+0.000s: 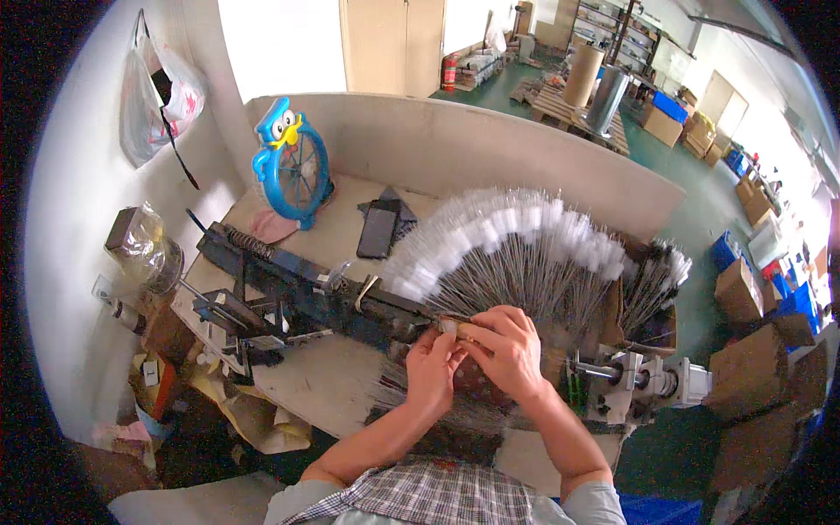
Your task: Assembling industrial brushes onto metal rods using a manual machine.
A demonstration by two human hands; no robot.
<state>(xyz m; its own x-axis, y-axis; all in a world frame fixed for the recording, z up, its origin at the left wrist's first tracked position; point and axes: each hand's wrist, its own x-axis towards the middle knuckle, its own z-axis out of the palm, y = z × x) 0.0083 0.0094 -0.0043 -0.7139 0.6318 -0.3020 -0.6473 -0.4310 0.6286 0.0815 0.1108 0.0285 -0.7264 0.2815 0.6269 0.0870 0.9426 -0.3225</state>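
My left hand and my right hand meet at the middle of a dark metal machine bar. Both pinch a small pale piece on a thin wire between their fingertips. Just beyond my hands a large fan of thin metal wires with white fuzzy tips spreads up and to the right. More thin wires lie under my wrists.
A blue bird-shaped fan stands at the back left of the bench, with dark flat pieces beside it. A motor unit sits at right, a second wire bundle above it. Cardboard boxes stand on the floor to the right.
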